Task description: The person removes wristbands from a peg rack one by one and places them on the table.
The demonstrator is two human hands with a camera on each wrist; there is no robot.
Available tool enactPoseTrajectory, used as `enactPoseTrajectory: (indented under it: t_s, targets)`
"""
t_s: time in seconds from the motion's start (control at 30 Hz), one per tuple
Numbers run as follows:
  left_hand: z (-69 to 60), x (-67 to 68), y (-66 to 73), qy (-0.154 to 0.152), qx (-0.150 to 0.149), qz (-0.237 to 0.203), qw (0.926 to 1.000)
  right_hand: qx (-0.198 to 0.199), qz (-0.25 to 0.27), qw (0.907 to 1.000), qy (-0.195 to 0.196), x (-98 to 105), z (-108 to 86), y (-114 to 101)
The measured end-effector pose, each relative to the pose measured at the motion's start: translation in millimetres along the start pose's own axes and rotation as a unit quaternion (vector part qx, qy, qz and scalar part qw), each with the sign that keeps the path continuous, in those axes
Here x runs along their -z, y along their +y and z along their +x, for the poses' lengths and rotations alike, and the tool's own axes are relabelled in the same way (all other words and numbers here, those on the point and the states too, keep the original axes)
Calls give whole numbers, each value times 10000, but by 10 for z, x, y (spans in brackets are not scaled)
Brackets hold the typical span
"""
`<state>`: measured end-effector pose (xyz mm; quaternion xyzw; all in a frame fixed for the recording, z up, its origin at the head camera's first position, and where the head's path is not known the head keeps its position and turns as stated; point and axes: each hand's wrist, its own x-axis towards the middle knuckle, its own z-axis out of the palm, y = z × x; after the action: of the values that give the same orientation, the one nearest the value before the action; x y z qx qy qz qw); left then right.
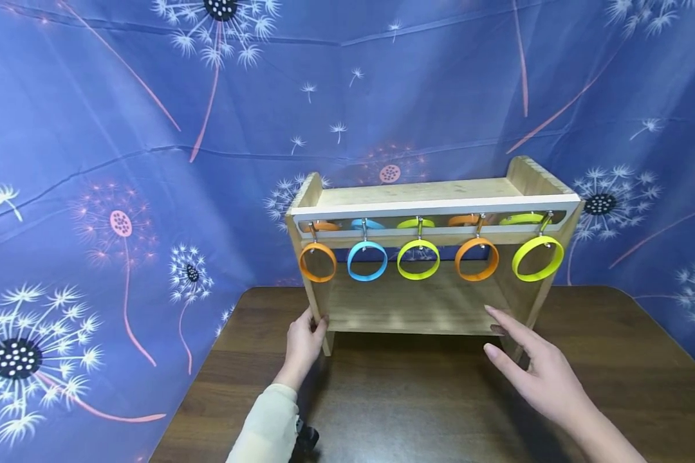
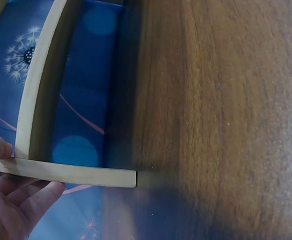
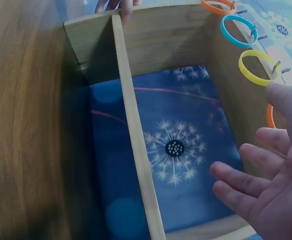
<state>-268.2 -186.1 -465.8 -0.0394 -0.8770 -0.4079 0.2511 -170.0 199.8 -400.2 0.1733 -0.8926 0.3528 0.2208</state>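
Note:
A wooden rack stands on the table, with several coloured rings hanging from hooks along its front: an orange ring, a blue ring, a yellow-green ring, another orange ring and a larger yellow-green ring. My left hand grips the rack's left side panel near its lower end, thumb on the inner side and fingers on the outer. My right hand, fingers extended and apart, is in front of the rack's lower right part, holding nothing; in the right wrist view the hand is near the rings.
The brown wooden table extends around the rack. Behind it hangs a blue cloth with a dandelion pattern. A small black object is beside the left sleeve.

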Motion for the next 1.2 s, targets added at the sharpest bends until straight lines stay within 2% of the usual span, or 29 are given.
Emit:
enactPoseTrajectory:
  t_s: [0.13, 0.5, 0.8, 1.07, 1.2]
  targets:
    - [5, -7, 6, -26, 33, 3, 10000, -16, 486, 9987, 128, -48, 64, -43]
    - [2, -14, -22, -2, 11, -16, 10000, 425, 1496, 9875, 270, -233, 237, -172]
    - [-13, -34, -25, 117, 2, 303, 9995, 634, 1777, 9818, 223, -340, 354, -337]
    - [-17, -48, -21, 327, -169, 316, 9988, 571, 1811, 9818, 72, -410, 421, -442]
    - [-20, -53, -11, 325, -147, 332, 9988, 607, 1883, 9802, -18, -456, 458, -475]
